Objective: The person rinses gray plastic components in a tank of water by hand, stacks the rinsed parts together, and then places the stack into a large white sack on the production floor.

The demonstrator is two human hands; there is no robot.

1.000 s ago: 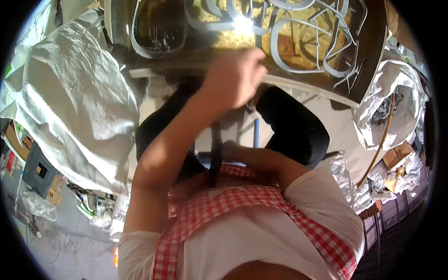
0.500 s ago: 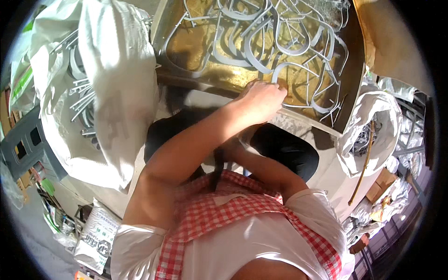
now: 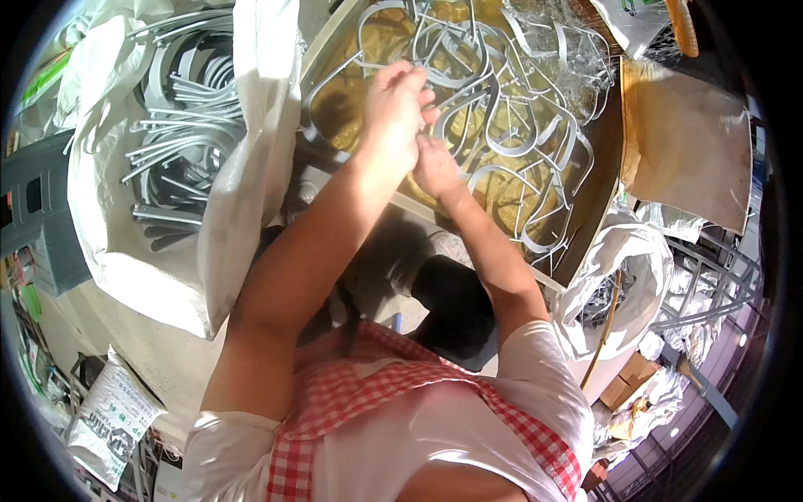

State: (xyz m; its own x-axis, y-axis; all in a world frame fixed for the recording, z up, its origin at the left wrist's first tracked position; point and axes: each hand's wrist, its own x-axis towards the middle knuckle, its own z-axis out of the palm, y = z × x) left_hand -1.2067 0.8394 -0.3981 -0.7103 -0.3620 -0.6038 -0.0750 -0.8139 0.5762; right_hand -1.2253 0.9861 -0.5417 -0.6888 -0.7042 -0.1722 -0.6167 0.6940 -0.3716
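Note:
A shallow tray (image 3: 615, 167) with a yellowish-brown bottom holds a tangle of grey plastic pieces (image 3: 510, 138), curved into hoops with thin spurs. My left hand (image 3: 393, 109) is over the tray's near left part, its fingers curled in beside the grey hoops. Just below it, my right hand (image 3: 437, 167) is closed, fingertips almost meeting the left hand. Whatever either hand grips is hidden by the fingers or too small to make out.
On the left stands a big white woven sack (image 3: 259, 167) full of bundled grey curved strips (image 3: 188, 125). A smaller white sack (image 3: 640, 251) with a stick (image 3: 604, 330) is at the right. A cardboard sheet (image 3: 686, 142) leans beyond the tray's right side.
My left hand has moved left and farther over the tray. My right hand has come up from my lap to meet it. The whole view has shifted, showing more of the left sack.

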